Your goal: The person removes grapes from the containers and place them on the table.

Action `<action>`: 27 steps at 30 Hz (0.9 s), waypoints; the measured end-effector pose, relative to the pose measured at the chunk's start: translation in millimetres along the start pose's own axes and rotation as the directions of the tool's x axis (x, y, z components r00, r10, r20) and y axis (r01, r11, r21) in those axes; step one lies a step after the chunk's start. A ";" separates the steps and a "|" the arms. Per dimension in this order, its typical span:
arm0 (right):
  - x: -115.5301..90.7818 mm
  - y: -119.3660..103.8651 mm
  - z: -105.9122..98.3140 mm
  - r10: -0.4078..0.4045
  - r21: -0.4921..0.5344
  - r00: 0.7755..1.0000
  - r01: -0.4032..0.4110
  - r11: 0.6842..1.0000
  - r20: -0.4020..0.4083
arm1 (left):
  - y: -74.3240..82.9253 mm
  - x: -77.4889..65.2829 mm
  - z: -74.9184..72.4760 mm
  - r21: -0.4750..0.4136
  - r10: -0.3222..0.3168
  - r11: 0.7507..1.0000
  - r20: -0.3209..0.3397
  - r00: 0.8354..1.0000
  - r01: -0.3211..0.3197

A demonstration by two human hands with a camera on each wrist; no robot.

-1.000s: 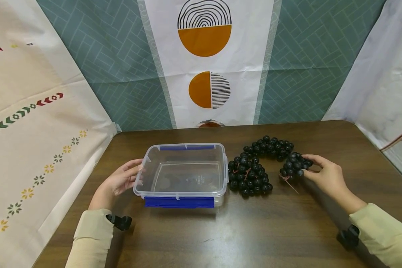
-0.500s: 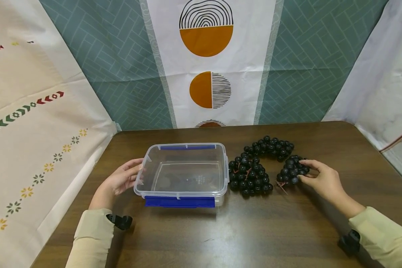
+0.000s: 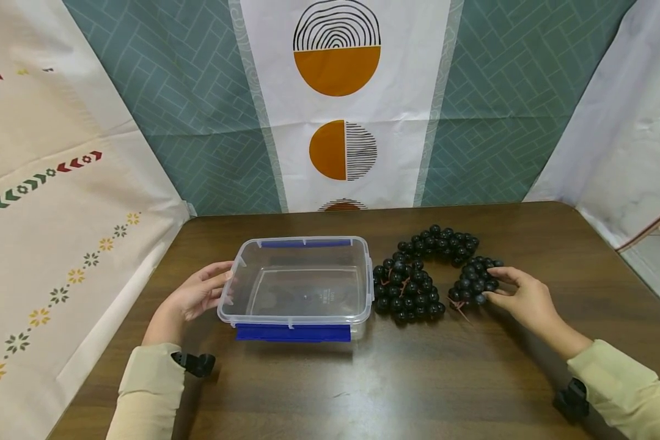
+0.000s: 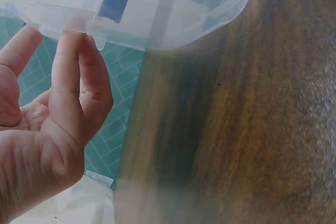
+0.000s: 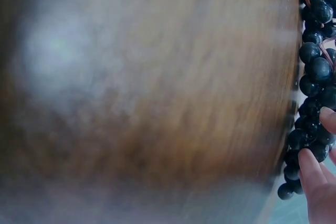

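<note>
A clear plastic food container (image 3: 308,287) with blue side latches stands lidless on the wooden table. My left hand (image 3: 200,290) holds its left end, and in the left wrist view the fingers (image 4: 68,72) reach the rim beside a clip. At the right, my right hand (image 3: 528,299) pinches a small bunch of black grapes (image 3: 473,281) between thumb and fingers, its stem pointing toward me. Right beside the container lies a larger grape bunch (image 3: 409,293). Behind it another bunch (image 3: 440,241) stretches sideways. The right wrist view catches the dark grapes (image 5: 315,72) only along its edge.
The brown table (image 3: 330,391) ends at a patterned green and white cloth backdrop (image 3: 225,159). An embroidered cream cloth (image 3: 60,244) hangs at the left, and a pale cloth (image 3: 627,140) at the right.
My right hand has shifted slightly left with the small grape bunch, drawing it nearer the other bunches, and the bunch has turned a little. The left hand and container stay in place.
</note>
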State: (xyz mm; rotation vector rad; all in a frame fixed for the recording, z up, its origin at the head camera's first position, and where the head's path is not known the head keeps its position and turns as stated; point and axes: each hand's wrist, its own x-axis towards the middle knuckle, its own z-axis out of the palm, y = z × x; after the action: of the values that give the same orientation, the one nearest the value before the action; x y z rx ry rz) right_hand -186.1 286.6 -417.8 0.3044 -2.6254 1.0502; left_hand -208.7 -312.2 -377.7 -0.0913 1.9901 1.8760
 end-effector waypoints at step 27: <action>-7.2 -1.2 -13.3 0.024 -0.081 0.994 -0.015 0.997 0.103 | 0.6 -3.1 3.6 0.063 0.005 0.998 -0.020 1.000 -0.004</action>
State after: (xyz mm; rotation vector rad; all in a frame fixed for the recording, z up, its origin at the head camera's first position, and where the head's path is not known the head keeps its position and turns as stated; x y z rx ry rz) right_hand -176.5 295.6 -410.3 0.3240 -2.7599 0.9560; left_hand -205.2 -309.4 -376.1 -0.0885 2.0628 1.8198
